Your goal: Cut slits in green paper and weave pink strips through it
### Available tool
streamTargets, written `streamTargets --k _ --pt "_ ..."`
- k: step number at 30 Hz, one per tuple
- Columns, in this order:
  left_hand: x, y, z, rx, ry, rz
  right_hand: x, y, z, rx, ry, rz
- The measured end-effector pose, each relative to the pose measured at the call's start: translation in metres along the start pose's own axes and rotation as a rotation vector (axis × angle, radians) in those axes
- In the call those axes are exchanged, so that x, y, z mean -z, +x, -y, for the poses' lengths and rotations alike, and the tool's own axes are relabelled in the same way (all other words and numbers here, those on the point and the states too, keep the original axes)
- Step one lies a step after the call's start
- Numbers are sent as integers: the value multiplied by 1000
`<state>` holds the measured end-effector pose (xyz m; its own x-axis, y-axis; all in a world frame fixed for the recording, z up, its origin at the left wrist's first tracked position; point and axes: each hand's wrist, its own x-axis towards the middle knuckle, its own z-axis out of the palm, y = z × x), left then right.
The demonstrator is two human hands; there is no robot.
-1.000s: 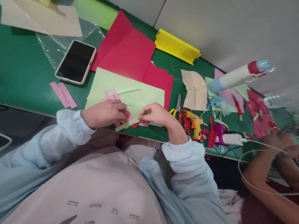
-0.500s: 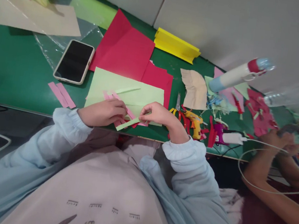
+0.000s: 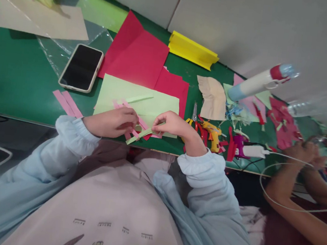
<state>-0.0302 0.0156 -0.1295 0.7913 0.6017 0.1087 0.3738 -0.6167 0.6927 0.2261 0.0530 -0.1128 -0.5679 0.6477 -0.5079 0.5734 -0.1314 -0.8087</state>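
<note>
My right hand (image 3: 170, 122) pinches the upper end of a light green paper strip (image 3: 133, 139), which slants down to the left near the table's front edge. Beside it, my left hand (image 3: 115, 121) has its fingers bent together over a pink paper strip (image 3: 135, 133) that crosses the green one. More pink strips (image 3: 144, 124) and a bit of red paper (image 3: 146, 137) lie around the fingertips, partly hidden by the hands. Underneath is a pale green sheet (image 3: 115, 89), with a loose green strip (image 3: 140, 99) on top.
Two pink strips (image 3: 67, 103) and a phone (image 3: 81, 68) lie to the left. Red sheets (image 3: 138, 58) and a yellow folded piece (image 3: 193, 50) are behind. On the right are scissors (image 3: 195, 112), a yellow glue gun (image 3: 214, 136), a bottle (image 3: 258, 82) and another person's hands (image 3: 305, 154).
My left hand has shifted slightly left and its fingertips have lifted a little. A pink strip now shows across the green strip. The green strip's lower end has dipped slightly.
</note>
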Motion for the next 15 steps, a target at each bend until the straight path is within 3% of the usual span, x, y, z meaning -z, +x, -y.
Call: streamTargets --k 15 --pt "-7 -1 -2 1 136 -124 -5 -25 5 -73 -10 12"
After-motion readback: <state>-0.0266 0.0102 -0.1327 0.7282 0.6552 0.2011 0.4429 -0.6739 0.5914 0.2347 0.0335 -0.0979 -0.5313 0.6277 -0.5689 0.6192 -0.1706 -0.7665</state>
